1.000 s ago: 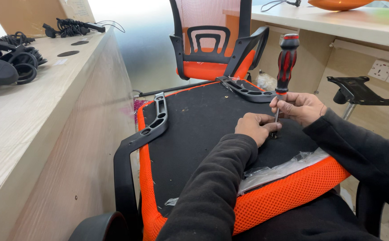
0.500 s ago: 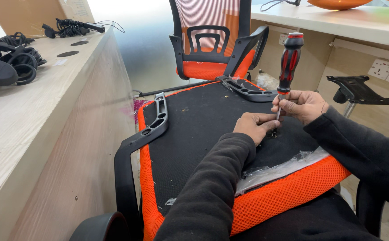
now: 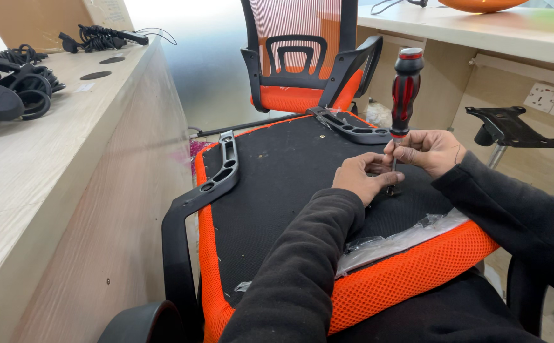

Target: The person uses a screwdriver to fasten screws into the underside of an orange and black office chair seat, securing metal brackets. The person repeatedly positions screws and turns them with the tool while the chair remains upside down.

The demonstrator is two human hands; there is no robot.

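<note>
Upturned orange seat cushion [image 3: 410,286] in front, black fabric underside [image 3: 289,171] facing up, resting between a pale wooden desk [image 3: 48,184] on the left and another desk [image 3: 480,25] at upper right. Screwdriver [image 3: 405,89] with red-and-black handle standing upright near the right middle of the black underside, tip down at the fabric. Right hand [image 3: 426,151] with its grip pinched on the thin metal shaft just below the handle. Left hand [image 3: 359,178] just beside it, fingers curled low around the tip; grip pressed together there, though what it pinches is too small to tell. Both sleeves dark.

Black plastic armrest [image 3: 219,171] fixed along the left edge of the cushion, a second armrest [image 3: 350,127] lying along the far edge. Crumpled clear plastic wrap [image 3: 404,238] along the near orange mesh rim. Complete orange-and-black chair [image 3: 305,57] standing upright beyond the cushion. Black metal seat plate [image 3: 512,127] on a post at right, near wall sockets [image 3: 553,101]. Black caster wheels [image 3: 3,89] and coiled cables [image 3: 99,38] on the left desk.
</note>
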